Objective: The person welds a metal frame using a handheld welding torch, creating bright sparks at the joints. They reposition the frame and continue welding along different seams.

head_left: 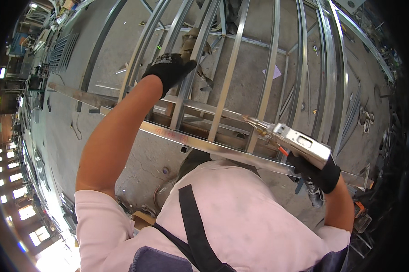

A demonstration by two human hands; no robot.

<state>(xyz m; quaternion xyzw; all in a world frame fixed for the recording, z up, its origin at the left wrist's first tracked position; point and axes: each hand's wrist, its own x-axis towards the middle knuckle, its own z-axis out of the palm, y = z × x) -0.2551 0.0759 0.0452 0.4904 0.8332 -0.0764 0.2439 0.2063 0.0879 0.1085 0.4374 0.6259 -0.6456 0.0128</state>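
A large frame of thin steel channels (231, 68) lies flat in front of me, with a long near rail (200, 144) crossing the view. My left hand (168, 70), in a black glove, reaches out and rests on one of the upright channels, fingers curled over it. My right hand (315, 172), also gloved in black, grips a silver handheld welding gun (293, 140). Its brass tip (254, 121) points at a joint where a channel meets the near rail.
The frame sits over a concrete floor (122, 50) strewn with loose steel offcuts (365, 115). A long workshop hall with machines and bright windows (14, 136) runs along the left. Scrap and a cable lie near my feet (159, 190).
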